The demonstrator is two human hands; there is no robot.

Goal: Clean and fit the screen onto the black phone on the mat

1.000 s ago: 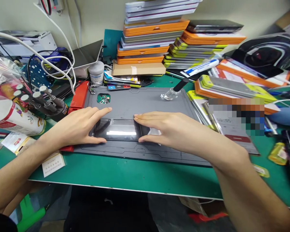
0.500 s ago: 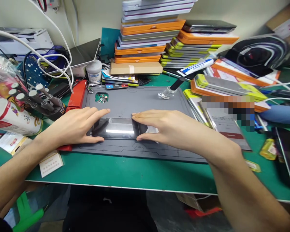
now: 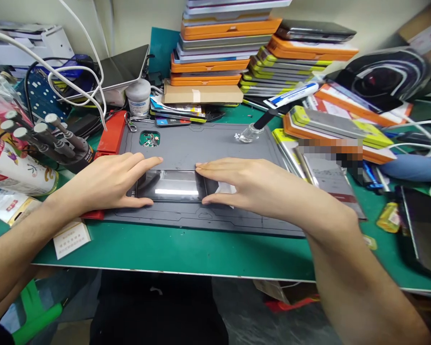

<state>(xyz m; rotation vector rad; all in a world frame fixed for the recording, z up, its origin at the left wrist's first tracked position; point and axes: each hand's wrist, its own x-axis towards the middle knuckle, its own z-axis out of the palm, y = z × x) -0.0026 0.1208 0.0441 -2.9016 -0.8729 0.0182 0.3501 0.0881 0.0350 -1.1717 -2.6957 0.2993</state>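
Observation:
A dark glossy phone (image 3: pixel 172 186) lies flat on a grey work mat (image 3: pixel 201 143) in front of me. My left hand (image 3: pixel 104 184) covers its left end, thumb on the near edge and index finger along the far edge. My right hand (image 3: pixel 251 187) grips the right end the same way, thumb near and fingers far. Both hands pinch the phone by its long edges, and the glass between them shows a bright reflection. The phone's two ends are hidden under my palms.
A holder of screwdrivers (image 3: pixel 53 139) and a printed can (image 3: pixel 10 167) stand at the left. White cables (image 3: pixel 75 81) loop at the back left. Stacked orange and grey boxes (image 3: pixel 219 52) fill the back. A small glass bottle (image 3: pixel 246 135) stands on the mat. A dark tablet (image 3: pixel 424 230) lies at the right.
Both hands stay on the phone in the same grip. Only the view has shifted slightly.

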